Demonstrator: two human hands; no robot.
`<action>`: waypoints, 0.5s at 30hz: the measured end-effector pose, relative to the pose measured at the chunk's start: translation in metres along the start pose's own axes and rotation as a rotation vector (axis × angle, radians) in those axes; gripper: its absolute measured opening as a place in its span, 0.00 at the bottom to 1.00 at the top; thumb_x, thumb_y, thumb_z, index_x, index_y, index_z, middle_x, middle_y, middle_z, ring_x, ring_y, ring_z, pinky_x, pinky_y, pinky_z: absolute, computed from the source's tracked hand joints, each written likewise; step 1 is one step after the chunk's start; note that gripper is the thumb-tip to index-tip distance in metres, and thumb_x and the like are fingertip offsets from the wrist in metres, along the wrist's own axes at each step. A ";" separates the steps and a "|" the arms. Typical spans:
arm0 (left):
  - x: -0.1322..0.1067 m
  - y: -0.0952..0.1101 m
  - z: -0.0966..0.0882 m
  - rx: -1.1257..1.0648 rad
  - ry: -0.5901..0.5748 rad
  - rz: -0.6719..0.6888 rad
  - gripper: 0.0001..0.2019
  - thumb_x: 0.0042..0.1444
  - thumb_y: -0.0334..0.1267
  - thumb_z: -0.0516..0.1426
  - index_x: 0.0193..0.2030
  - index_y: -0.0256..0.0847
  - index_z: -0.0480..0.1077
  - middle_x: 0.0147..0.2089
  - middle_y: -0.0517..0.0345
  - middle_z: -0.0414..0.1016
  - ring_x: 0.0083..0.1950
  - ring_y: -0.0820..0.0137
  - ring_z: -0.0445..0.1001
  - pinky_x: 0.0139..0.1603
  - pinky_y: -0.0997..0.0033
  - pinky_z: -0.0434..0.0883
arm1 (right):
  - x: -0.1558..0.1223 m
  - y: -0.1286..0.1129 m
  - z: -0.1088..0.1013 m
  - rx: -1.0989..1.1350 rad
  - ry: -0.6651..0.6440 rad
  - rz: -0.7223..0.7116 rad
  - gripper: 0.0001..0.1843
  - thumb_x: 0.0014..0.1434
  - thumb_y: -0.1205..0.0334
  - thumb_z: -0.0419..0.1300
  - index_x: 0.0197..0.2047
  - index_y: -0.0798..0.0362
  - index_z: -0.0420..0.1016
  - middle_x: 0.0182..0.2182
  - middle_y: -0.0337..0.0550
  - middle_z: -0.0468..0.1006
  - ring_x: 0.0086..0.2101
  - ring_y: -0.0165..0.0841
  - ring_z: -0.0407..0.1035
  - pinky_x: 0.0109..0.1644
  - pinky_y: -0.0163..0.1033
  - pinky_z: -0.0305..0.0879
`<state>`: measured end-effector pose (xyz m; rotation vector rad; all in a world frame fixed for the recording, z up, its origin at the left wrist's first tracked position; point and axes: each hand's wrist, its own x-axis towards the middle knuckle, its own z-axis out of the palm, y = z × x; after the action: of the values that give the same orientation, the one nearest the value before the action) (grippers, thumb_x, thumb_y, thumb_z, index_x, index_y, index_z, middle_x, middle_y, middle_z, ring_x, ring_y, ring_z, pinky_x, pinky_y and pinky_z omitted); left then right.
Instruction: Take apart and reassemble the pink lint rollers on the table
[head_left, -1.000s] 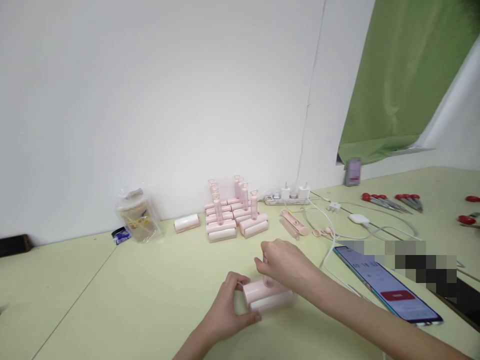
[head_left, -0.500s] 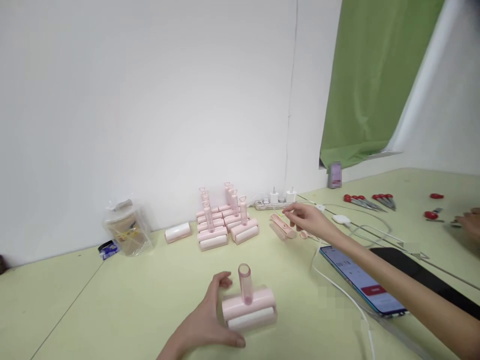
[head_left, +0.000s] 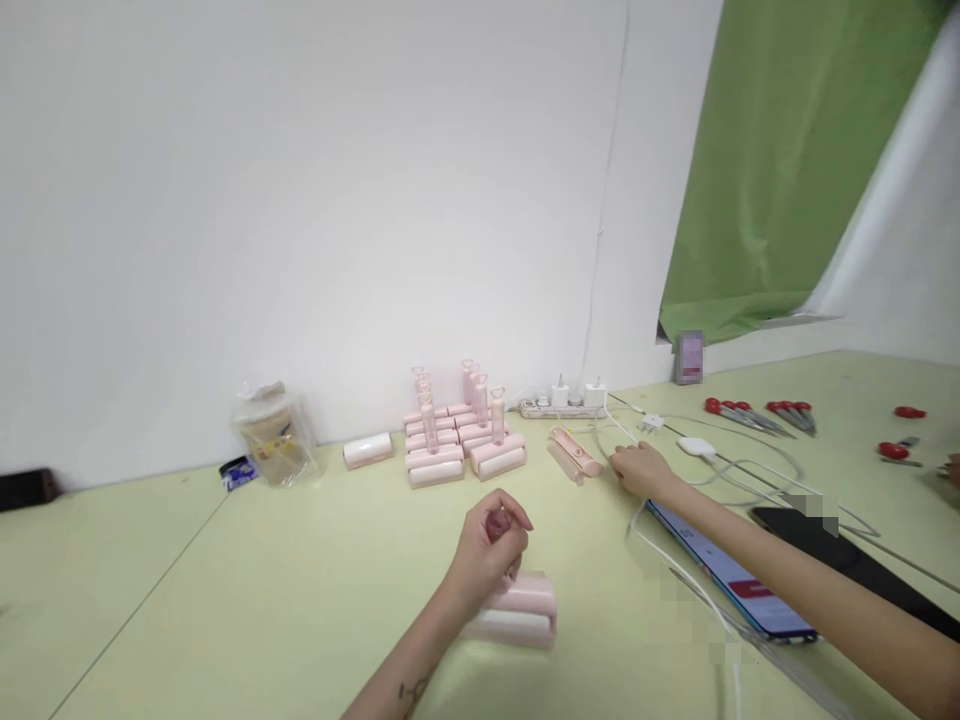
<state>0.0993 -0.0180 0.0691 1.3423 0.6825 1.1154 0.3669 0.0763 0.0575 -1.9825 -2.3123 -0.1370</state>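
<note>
The left hand (head_left: 484,550) has its grip curled closed round the upright, see-through pink tube of a roller (head_left: 529,593), whose smooth, glossy pink shell arches over a white cylinder near the front of the worktop (head_left: 187,600). The right hand (head_left: 641,470) is bent downward just beyond the phone (head_left: 724,565); whether its grip holds anything cannot be told. Just left of it lies a long, trough-shaped pink cover (head_left: 577,453). Farther back, glossy rollers (head_left: 436,463) stand packed in rows, near a crinkled clear plastic bag (head_left: 274,440).
</note>
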 end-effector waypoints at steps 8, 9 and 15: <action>-0.001 -0.006 -0.004 -0.067 0.002 -0.042 0.09 0.40 0.31 0.53 0.29 0.34 0.72 0.10 0.71 0.55 0.12 0.79 0.61 0.14 0.80 0.58 | -0.006 0.006 -0.008 0.316 -0.020 0.094 0.13 0.60 0.60 0.54 0.47 0.56 0.67 0.44 0.46 0.71 0.41 0.35 0.68 0.44 0.47 0.65; -0.001 -0.006 -0.004 -0.067 -0.003 -0.047 0.09 0.41 0.31 0.53 0.29 0.34 0.72 0.10 0.71 0.56 0.13 0.77 0.63 0.16 0.79 0.60 | -0.007 0.002 -0.012 0.400 0.030 0.095 0.13 0.60 0.60 0.53 0.47 0.56 0.67 0.44 0.46 0.71 0.42 0.36 0.67 0.45 0.47 0.64; 0.001 -0.009 -0.005 -0.081 -0.003 -0.052 0.06 0.43 0.35 0.56 0.27 0.35 0.72 0.08 0.75 0.50 0.08 0.83 0.47 0.11 0.80 0.58 | -0.020 -0.061 -0.038 1.078 0.192 -0.012 0.22 0.59 0.52 0.46 0.50 0.55 0.65 0.38 0.49 0.74 0.36 0.38 0.71 0.40 0.45 0.66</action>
<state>0.0976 -0.0135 0.0594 1.2501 0.6603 1.0880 0.3102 0.0429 0.0924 -1.2972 -1.6613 0.7212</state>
